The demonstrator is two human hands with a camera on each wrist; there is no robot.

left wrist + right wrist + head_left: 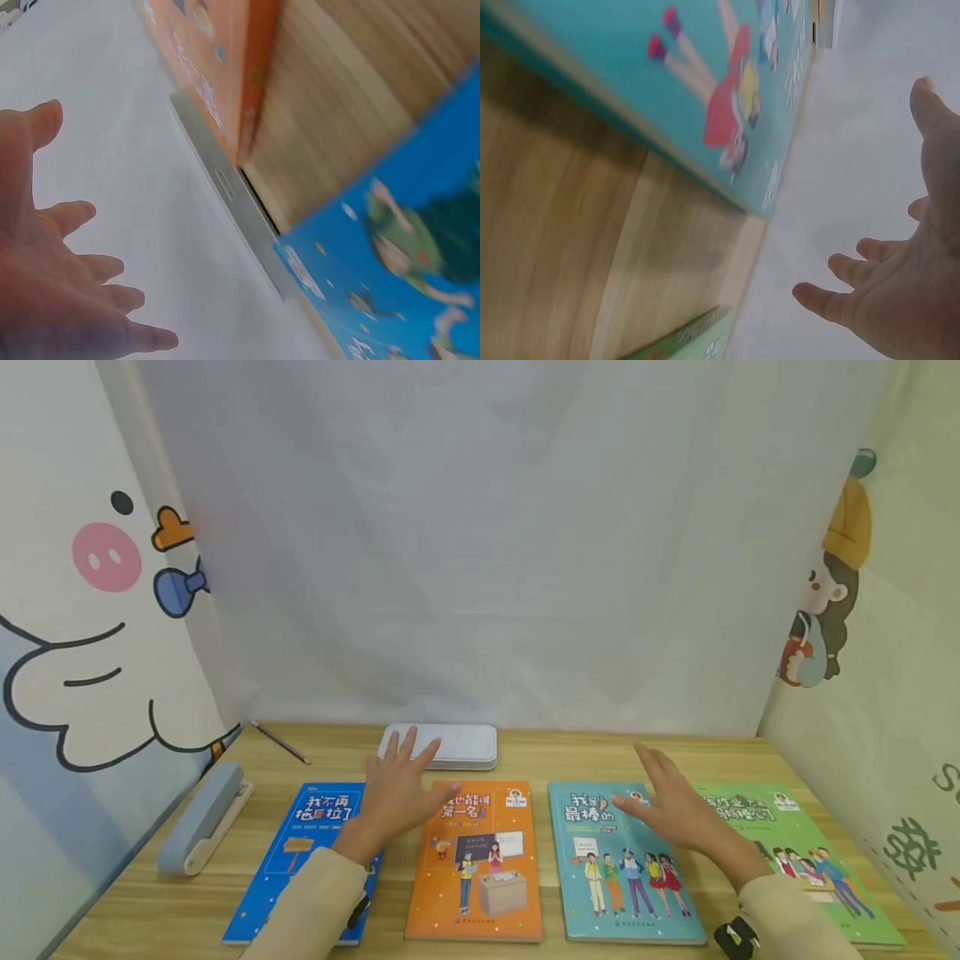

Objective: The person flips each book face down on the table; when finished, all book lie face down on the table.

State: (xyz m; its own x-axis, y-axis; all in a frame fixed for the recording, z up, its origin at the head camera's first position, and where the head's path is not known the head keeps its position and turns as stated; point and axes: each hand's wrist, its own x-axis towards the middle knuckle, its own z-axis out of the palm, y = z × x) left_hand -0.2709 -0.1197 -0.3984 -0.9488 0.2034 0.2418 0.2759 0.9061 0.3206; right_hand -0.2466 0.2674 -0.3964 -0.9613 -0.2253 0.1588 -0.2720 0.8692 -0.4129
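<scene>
Step in hand: by my reading you were at the reach, both hands out over the row of four books on the table (660,756) and nothing yet gripped; the next move would call for each hand to settle on one cover and get fingers under an edge.
Left hand: your left hand (393,793) was spread, fingers straight and apart, holding nothing; it hovered over the gap between the blue book (300,852) and the orange book (480,860), fingertips towards the white case (450,745) behind them; whether it touched anything I cannot tell.
Right hand: your right hand (675,806) was likewise flat and splayed, empty; it hung above the teal book (615,877) and the near edge of the green book (802,852).
Books: all four lay flat, side by side, covers up.
Elsewhere: a pale blue stapler (202,818) lay at the table's left edge.
</scene>
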